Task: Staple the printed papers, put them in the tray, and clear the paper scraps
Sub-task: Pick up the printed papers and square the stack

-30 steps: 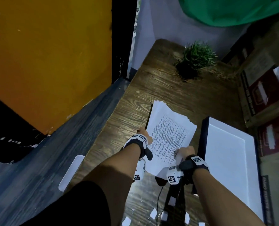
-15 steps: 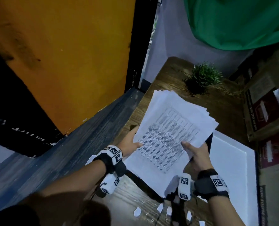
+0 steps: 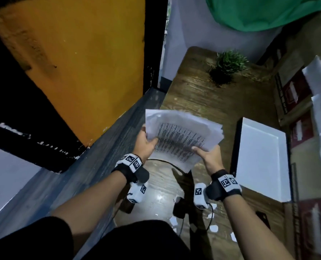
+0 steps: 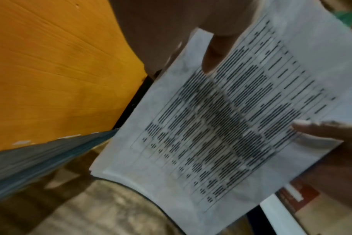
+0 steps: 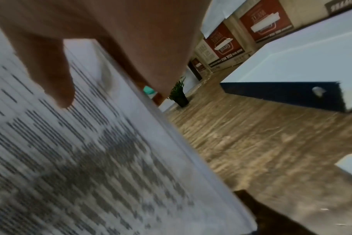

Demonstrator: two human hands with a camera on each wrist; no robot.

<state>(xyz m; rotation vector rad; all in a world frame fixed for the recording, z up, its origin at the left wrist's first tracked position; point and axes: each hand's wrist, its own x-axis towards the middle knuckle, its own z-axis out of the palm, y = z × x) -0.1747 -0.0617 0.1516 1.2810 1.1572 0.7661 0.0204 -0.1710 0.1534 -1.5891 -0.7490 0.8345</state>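
Above desk point(image 3: 197, 102): papers point(image 3: 182, 136), text blurred

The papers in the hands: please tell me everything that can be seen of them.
The papers are a loose stack of white sheets, the top one printed with a table of dark text, too blurred to read. The stack is held above the table, bent slightly. The left hand grips its left edge and the right hand its near right edge, thumbs on top. No staple shows.

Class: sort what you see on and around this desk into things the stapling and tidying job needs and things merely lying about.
Belongs to the job:
stack of white printed papers, held by the left hand and right hand
white rectangular tray
small white paper scraps

Just lying about:
small green potted plant
red-printed cardboard boxes
green cloth
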